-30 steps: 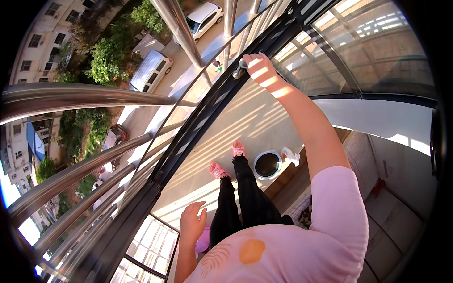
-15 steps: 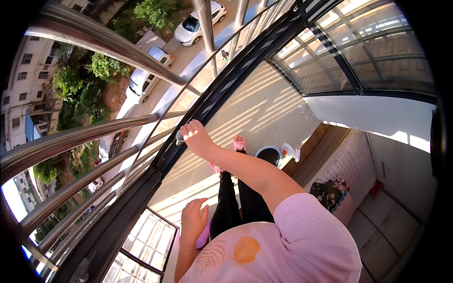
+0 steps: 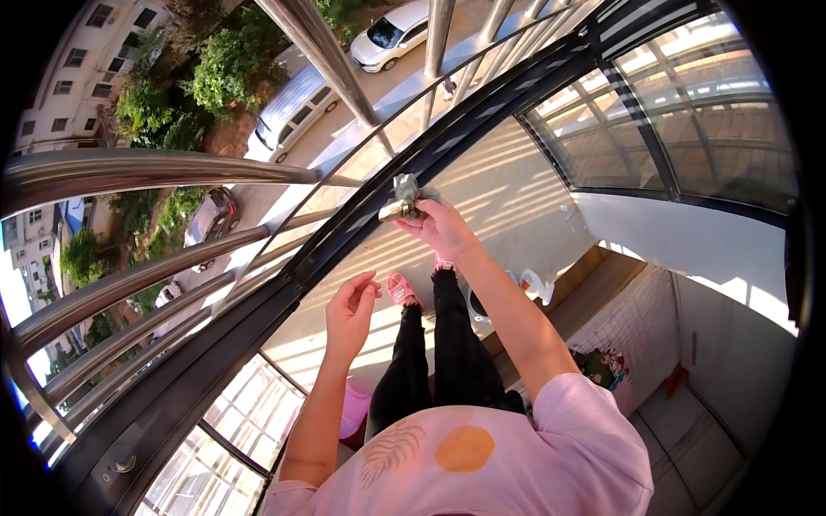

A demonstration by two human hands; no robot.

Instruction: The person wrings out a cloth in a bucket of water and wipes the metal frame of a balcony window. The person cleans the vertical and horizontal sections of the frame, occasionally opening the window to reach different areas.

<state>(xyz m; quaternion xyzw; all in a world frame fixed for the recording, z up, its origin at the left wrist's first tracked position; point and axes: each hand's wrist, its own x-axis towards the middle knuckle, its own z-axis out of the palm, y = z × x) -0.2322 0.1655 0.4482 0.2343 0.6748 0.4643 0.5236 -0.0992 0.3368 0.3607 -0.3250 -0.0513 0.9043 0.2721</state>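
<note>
My right hand [image 3: 440, 229] is closed on a crumpled grey rag [image 3: 409, 193], by its look a wet cloth. The rag is at the inner edge of the dark window frame [image 3: 344, 225]; whether it touches the frame is hard to tell. Lower and to the left, my left hand [image 3: 348, 311] hangs in front of my body with its fingers loosely curled and the thumb apart. Nothing shows in it.
Metal bars [image 3: 163, 169] run outside the window, with parked cars and trees far below. On the floor near my pink sandals [image 3: 402, 290] stand a dark bucket [image 3: 476, 306] and a white bottle [image 3: 535, 285]. A pink tub [image 3: 354, 409] is beside my leg. Glass panes [image 3: 594, 129] close the far side.
My right hand has come off its spot on the frame, moving right and slightly up, and the rag now shows more fully. The left hand has risen and its fingers have curled in.
</note>
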